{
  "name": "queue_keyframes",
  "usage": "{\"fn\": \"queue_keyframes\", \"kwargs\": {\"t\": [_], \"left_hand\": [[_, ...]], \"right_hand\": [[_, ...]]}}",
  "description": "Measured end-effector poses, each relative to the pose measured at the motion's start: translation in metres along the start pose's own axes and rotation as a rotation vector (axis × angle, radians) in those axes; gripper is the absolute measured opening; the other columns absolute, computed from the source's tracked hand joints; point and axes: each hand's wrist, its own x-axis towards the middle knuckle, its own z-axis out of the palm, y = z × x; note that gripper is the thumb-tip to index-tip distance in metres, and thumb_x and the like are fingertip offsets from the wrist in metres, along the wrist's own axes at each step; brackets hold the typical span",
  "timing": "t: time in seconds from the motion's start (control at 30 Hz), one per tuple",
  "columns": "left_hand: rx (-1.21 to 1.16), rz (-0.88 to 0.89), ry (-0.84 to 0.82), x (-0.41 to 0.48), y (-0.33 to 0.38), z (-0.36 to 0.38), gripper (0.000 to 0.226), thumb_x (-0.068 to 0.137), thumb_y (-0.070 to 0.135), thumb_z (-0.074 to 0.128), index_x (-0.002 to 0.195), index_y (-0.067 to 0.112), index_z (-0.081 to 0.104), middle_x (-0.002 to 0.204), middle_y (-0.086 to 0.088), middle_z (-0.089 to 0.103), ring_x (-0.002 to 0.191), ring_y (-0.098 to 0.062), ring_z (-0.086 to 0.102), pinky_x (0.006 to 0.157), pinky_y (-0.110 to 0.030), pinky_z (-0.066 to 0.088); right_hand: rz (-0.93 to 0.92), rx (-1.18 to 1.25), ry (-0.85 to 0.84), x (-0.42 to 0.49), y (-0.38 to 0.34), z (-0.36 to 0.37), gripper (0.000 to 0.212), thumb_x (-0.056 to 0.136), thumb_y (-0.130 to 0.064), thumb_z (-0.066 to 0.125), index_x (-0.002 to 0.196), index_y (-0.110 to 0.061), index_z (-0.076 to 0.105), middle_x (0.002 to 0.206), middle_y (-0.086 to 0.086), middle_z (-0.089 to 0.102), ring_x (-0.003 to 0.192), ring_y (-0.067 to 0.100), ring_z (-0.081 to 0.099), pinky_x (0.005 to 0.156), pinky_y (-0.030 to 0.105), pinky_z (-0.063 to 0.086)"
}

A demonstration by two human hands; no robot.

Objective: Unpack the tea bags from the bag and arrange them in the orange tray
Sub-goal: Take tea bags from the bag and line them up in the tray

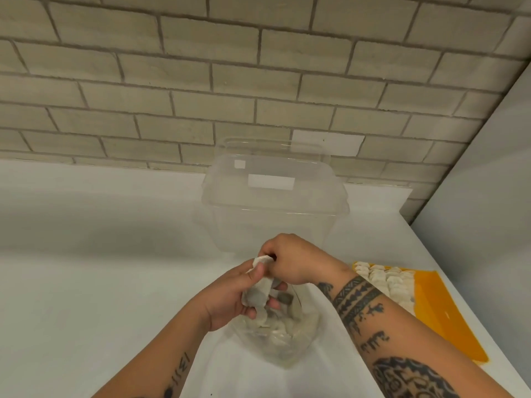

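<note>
A clear plastic bag [290, 334] of tea bags lies on the white counter in front of me. My left hand [232, 294] holds a small bunch of tea bags [258, 294] just above the bag's mouth. My right hand [293, 259] pinches the top of that bunch between thumb and fingers. The orange tray [448, 314] lies to the right, partly behind my right forearm. Rows of tea bags [393, 285] fill its far left part; the rest of it is bare orange.
A large clear plastic container [273, 202] with a lid stands just behind my hands, against the brick wall [201, 81]. A white side wall [488, 182] closes the counter on the right, close to the tray.
</note>
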Motion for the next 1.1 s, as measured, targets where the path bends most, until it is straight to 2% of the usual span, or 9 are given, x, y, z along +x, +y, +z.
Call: {"fn": "queue_keyframes", "kwargs": {"t": [0.13,0.27,0.4,0.5,0.63,0.77,0.87,0.97,1.1], "left_hand": [[-0.013,0.049,0.173,-0.004,-0.003,-0.009,0.034,0.101,0.034,0.060,0.135,0.030,0.057,0.108,-0.010,0.072,0.087,-0.026,0.068,0.052,-0.025,0.038],[-0.107,0.052,0.343,-0.008,-0.008,-0.016,0.024,0.104,0.022,0.054,0.124,0.026,0.066,0.095,-0.007,0.071,0.081,-0.023,0.068,0.053,-0.025,0.038],[-0.155,0.042,0.432,-0.008,-0.013,-0.017,0.018,0.104,0.026,0.054,0.116,0.016,0.064,0.111,-0.004,0.076,0.091,-0.024,0.074,0.058,-0.026,0.047],[-0.162,0.039,0.468,-0.005,-0.020,-0.013,0.018,0.105,0.027,0.053,0.115,0.015,0.063,0.116,0.003,0.076,0.102,-0.024,0.075,0.060,-0.026,0.050],[-0.172,0.042,0.499,-0.003,-0.026,-0.009,0.017,0.106,0.028,0.052,0.114,0.016,0.062,0.113,0.003,0.077,0.099,-0.021,0.075,0.065,-0.030,0.054],[-0.144,0.050,0.510,-0.004,-0.030,-0.011,0.019,0.106,0.025,0.050,0.120,0.019,0.061,0.108,-0.003,0.077,0.094,-0.021,0.074,0.068,-0.034,0.055],[-0.155,0.059,0.516,-0.006,-0.029,-0.013,0.021,0.107,0.024,0.049,0.122,0.029,0.062,0.098,-0.003,0.073,0.093,-0.020,0.073,0.069,-0.034,0.054],[-0.114,0.051,0.520,-0.006,-0.023,-0.010,0.021,0.105,0.036,0.052,0.123,0.035,0.063,0.093,-0.001,0.068,0.090,-0.017,0.073,0.068,-0.032,0.054],[-0.001,0.028,0.420,-0.004,-0.016,-0.008,0.035,0.090,0.061,0.064,0.117,0.040,0.068,0.102,0.003,0.071,0.094,-0.017,0.068,0.069,-0.029,0.053]], "right_hand": [[0.054,0.346,0.109,0.008,0.005,0.013,0.003,0.090,-0.022,0.070,0.092,-0.020,0.070,0.080,0.004,0.077,0.064,0.015,0.071,0.070,0.032,0.057],[0.162,0.553,0.281,0.002,0.016,0.030,0.010,0.095,-0.022,0.062,0.092,-0.017,0.070,0.087,-0.002,0.076,0.067,0.013,0.067,0.065,0.030,0.055],[0.307,0.262,0.172,-0.008,0.032,0.063,0.020,0.085,-0.030,0.064,0.073,-0.015,0.069,0.073,-0.004,0.071,0.064,0.009,0.063,0.062,0.027,0.052],[0.350,0.161,0.078,-0.014,0.032,0.095,0.035,0.087,-0.035,0.066,0.057,-0.022,0.051,0.054,-0.010,0.051,0.049,0.002,0.047,0.050,0.018,0.037],[0.326,0.149,0.146,-0.014,0.027,0.119,0.029,0.097,-0.031,0.059,0.068,-0.030,0.052,0.070,-0.014,0.057,0.066,0.001,0.053,0.059,0.017,0.039],[0.321,0.160,0.085,-0.015,0.029,0.103,0.030,0.098,-0.028,0.056,0.069,-0.027,0.052,0.072,-0.012,0.057,0.065,0.003,0.051,0.056,0.017,0.037],[0.316,0.219,0.112,-0.019,0.036,0.082,0.021,0.093,-0.029,0.062,0.074,-0.022,0.058,0.074,-0.009,0.063,0.064,0.006,0.059,0.061,0.023,0.046],[0.249,0.381,0.120,-0.022,0.038,0.061,0.013,0.089,-0.029,0.070,0.085,-0.017,0.067,0.067,-0.006,0.071,0.056,0.006,0.063,0.063,0.027,0.051],[0.141,0.416,0.142,-0.019,0.028,0.036,0.015,0.089,-0.032,0.074,0.080,-0.021,0.070,0.064,-0.010,0.068,0.058,0.010,0.060,0.066,0.029,0.052]]}}
